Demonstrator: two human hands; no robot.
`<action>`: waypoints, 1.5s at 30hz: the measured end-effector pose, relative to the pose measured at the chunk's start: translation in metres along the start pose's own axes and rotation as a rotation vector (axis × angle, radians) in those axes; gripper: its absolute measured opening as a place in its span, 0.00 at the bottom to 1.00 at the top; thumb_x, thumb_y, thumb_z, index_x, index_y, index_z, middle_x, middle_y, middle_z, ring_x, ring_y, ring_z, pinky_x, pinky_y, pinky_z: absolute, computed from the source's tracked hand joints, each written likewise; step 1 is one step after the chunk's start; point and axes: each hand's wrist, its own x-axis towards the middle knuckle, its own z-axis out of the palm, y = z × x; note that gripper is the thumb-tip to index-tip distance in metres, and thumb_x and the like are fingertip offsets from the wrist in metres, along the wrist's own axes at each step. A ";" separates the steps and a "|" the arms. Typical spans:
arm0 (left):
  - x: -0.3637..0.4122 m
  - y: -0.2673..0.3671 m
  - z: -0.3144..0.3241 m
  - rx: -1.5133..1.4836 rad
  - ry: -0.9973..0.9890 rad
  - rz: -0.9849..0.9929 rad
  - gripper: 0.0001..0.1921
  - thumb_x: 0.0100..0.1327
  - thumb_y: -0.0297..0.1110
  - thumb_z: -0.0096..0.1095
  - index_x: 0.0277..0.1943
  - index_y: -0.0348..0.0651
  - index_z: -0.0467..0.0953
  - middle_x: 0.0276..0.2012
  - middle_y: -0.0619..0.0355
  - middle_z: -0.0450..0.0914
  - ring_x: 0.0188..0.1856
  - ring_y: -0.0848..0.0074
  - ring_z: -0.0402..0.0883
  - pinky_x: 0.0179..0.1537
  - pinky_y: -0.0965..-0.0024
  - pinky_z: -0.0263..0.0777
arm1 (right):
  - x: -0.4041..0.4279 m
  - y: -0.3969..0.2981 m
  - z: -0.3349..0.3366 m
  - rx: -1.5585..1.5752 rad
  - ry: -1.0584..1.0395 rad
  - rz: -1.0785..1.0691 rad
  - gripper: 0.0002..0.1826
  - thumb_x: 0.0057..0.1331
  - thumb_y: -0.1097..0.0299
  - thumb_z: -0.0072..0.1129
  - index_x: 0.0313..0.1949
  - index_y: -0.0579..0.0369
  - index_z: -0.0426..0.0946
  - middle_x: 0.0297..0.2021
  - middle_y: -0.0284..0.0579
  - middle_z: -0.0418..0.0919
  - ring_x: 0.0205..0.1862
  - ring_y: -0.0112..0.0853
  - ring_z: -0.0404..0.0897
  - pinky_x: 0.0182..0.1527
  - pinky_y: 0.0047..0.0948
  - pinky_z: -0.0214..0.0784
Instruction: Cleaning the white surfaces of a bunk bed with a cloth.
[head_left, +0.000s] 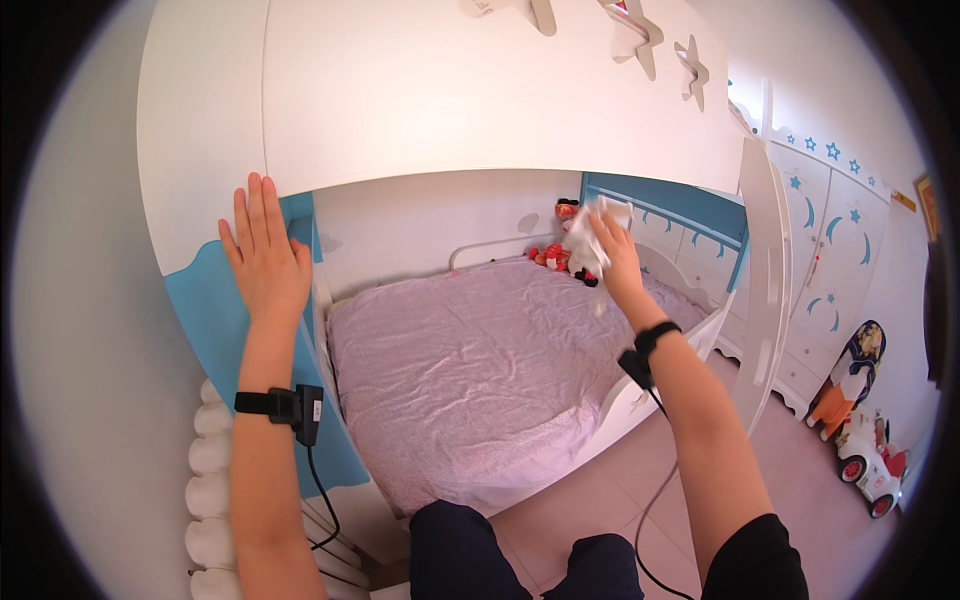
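My left hand (269, 255) lies flat, fingers spread a little, against the white and blue end panel (202, 172) of a bunk bed. In my right hand (619, 251) is a crumpled white cloth (592, 236), blurred and hanging below the fingers. That hand is in front of the lower bunk's opening, under the white upper side panel (480, 112) with star cut-outs. Below both hands spreads a mattress with a wrinkled lilac cover (480, 367). Red and black plush toys (555, 257) sit at its far corner, partly hidden by the cloth.
A white ladder (772, 262) stands at the bed's right end. Beyond it are a white wardrobe (840, 217) with blue stars and moons, a golf-bag-like or doll-like item (847, 375) and a white toy car (870, 457). Black cables (651, 517) trail from my wrist straps.
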 end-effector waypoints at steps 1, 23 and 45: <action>-0.001 -0.001 -0.001 0.005 0.003 0.005 0.41 0.53 0.26 0.55 0.72 0.42 0.50 0.73 0.57 0.51 0.74 0.63 0.49 0.71 0.49 0.43 | -0.026 0.004 0.001 0.020 -0.020 0.031 0.33 0.56 0.83 0.49 0.63 0.45 0.68 0.60 0.53 0.68 0.58 0.51 0.67 0.60 0.41 0.62; -0.097 0.051 -0.025 -0.256 -0.288 -0.113 0.44 0.54 0.31 0.57 0.72 0.34 0.45 0.73 0.38 0.42 0.74 0.47 0.40 0.71 0.44 0.33 | -0.423 -0.104 -0.026 1.210 0.422 1.704 0.23 0.63 0.71 0.56 0.57 0.58 0.66 0.46 0.43 0.74 0.45 0.36 0.76 0.45 0.35 0.72; -0.266 0.278 -0.156 -1.559 -0.951 -0.218 0.33 0.60 0.26 0.63 0.67 0.36 0.59 0.62 0.43 0.65 0.59 0.60 0.70 0.55 0.64 0.69 | -0.298 -0.179 -0.087 1.536 0.127 1.570 0.15 0.68 0.63 0.53 0.49 0.58 0.70 0.38 0.42 0.78 0.37 0.31 0.79 0.39 0.32 0.74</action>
